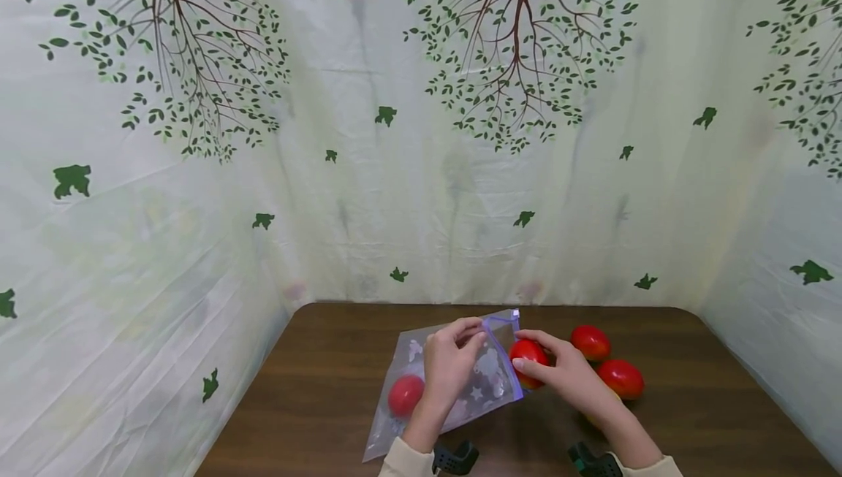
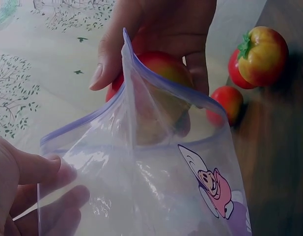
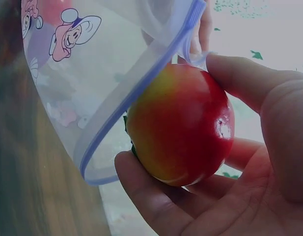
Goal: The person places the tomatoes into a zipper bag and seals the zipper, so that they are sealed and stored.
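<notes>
My right hand (image 1: pixel 572 375) grips a shiny red and yellow tomato (image 3: pixel 183 125) at the mouth of a clear zip bag (image 2: pixel 112 191). Part of that tomato shows through the bag's plastic in the left wrist view. The bag has a purple zip edge, a cartoon print and white star shapes. With thumb and fingers, my left hand (image 1: pixel 450 360) pinches the bag near its mouth, and the opening gapes. Another red tomato (image 1: pixel 406 395) lies inside the bag, toward its lower left end.
Right of the bag, a red tomato (image 1: pixel 591 343) and a second one (image 1: pixel 620 379) lie on the brown wooden table (image 1: pixel 316 375). A yellowish tomato (image 2: pixel 264 56) with a green stem shows in the left wrist view. Leaf-printed curtains (image 1: pixel 460 192) hang around the table.
</notes>
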The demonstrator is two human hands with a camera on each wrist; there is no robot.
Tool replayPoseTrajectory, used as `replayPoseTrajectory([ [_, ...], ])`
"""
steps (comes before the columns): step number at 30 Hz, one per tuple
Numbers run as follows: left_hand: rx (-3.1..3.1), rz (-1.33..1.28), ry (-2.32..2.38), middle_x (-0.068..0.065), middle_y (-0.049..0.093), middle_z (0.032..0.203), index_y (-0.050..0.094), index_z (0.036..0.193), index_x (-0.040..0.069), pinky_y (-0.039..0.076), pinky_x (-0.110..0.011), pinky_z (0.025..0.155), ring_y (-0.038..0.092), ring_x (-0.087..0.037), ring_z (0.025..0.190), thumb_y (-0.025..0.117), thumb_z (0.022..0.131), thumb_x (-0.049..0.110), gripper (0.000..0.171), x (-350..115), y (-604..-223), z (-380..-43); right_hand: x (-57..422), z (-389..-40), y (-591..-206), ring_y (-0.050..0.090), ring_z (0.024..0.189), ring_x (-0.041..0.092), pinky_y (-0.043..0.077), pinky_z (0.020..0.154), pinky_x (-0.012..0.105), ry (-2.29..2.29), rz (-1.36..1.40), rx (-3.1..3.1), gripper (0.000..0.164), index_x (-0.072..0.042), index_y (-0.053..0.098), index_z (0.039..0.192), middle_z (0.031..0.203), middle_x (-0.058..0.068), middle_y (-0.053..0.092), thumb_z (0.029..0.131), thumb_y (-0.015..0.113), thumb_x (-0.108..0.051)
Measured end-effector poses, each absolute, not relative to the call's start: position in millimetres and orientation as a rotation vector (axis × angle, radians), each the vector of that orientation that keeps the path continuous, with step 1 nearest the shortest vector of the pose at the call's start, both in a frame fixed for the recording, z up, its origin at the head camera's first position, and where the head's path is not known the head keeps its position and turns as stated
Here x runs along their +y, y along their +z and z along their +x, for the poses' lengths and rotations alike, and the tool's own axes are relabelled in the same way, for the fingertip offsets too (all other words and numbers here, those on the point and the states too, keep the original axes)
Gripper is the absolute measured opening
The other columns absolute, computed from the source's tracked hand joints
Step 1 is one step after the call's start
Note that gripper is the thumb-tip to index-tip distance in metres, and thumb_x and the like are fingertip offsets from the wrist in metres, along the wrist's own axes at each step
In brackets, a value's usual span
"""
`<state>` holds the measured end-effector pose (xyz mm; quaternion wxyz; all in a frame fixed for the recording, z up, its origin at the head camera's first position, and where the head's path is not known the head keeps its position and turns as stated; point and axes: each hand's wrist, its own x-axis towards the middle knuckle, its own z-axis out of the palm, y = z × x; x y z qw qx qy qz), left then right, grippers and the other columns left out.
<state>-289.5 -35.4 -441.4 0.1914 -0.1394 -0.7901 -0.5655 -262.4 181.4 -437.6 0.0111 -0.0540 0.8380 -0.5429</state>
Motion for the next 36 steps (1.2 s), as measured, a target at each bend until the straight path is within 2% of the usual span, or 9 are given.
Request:
replayPoseTrajectory([
  [9, -2.189, -0.397, -1.565, 0.011, 0.075, 0.096, 0.078, 0.109, 0.021, 0.057, -0.021, 0.072, 0.070, -0.005, 0.082, 0.079, 0.089, 0.017, 0.020, -35, -442, -290, 180, -265, -442, 0.061, 0.105, 0.027, 0.059, 0.079, 0.038, -1.671, -0.256, 2.594, 0.061, -0.019, 0.058, 0.141, 0.129, 0.009, 0.062, 0.088, 0.076, -0.044],
  [19, -2.176, -0.382, -1.542, 0.011, 0.075, 0.099, 0.078, 0.110, 0.021, 0.056, -0.021, 0.077, 0.071, -0.006, 0.088, 0.078, 0.090, 0.017, 0.021, -35, -442, -290, 179, -267, -446, 0.059, 0.105, 0.028, 0.058, 0.081, 0.038, -1.676, -0.311, 2.520, 0.058, -0.019, 0.057, 0.141, 0.128, 0.010, 0.061, 0.090, 0.073, -0.043],
  [27, -2.165, -0.399, -1.528, 0.012, 0.075, 0.101, 0.077, 0.111, 0.021, 0.056, -0.022, 0.078, 0.070, -0.005, 0.089, 0.077, 0.091, 0.019, 0.020, -35, -442, -288, 179, -267, -447, 0.061, 0.099, 0.028, 0.058, 0.078, 0.038, -1.681, -0.452, 2.445, 0.055, -0.011, 0.054, 0.143, 0.123, 0.012, 0.063, 0.096, 0.068, -0.035],
  [33, -2.167, -0.407, -1.518, 0.010, 0.075, 0.100, 0.077, 0.110, 0.020, 0.056, -0.022, 0.077, 0.071, -0.006, 0.088, 0.077, 0.091, 0.017, 0.020, -35, -442, -289, 180, -267, -449, 0.061, 0.101, 0.029, 0.058, 0.079, 0.039, -1.671, -0.458, 2.425, 0.052, -0.014, 0.055, 0.142, 0.124, 0.010, 0.064, 0.097, 0.066, -0.038],
  [36, -2.167, -0.410, -1.518, 0.010, 0.075, 0.100, 0.077, 0.110, 0.020, 0.056, -0.022, 0.078, 0.071, -0.006, 0.089, 0.077, 0.090, 0.017, 0.020, -35, -442, -290, 180, -268, -449, 0.061, 0.102, 0.030, 0.058, 0.080, 0.041, -1.704, -0.451, 2.362, 0.051, -0.013, 0.054, 0.143, 0.125, 0.012, 0.062, 0.100, 0.060, -0.039],
])
